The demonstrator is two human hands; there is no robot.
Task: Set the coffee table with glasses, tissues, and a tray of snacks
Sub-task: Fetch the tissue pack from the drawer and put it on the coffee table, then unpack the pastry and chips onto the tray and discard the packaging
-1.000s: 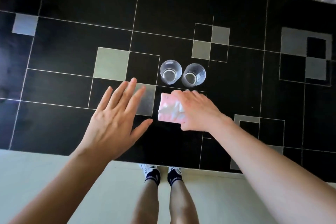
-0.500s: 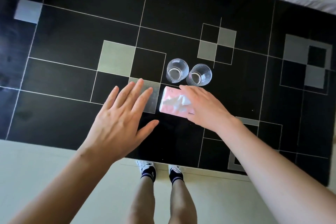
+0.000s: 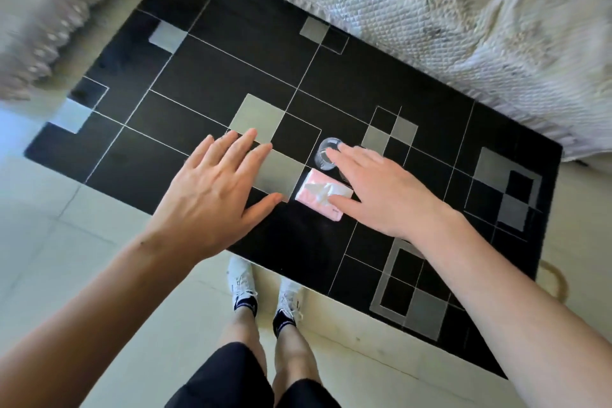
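Tissues (image 3: 323, 193) flat just before glass (image 3: 328, 153), easy reach. Right hand (image 3: 381, 189) spread, thumb on pack; left hand (image 3: 215, 195) splayed, grasping nothing, hovering beside tissues.

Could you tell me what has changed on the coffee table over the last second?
The right hand has let go of the pink tissue pack and opened flat, fingers now reaching over the glasses, so only one glass still shows. The pack now lies on the table, with only the thumb at its edge. The left hand stays open and empty above the table.
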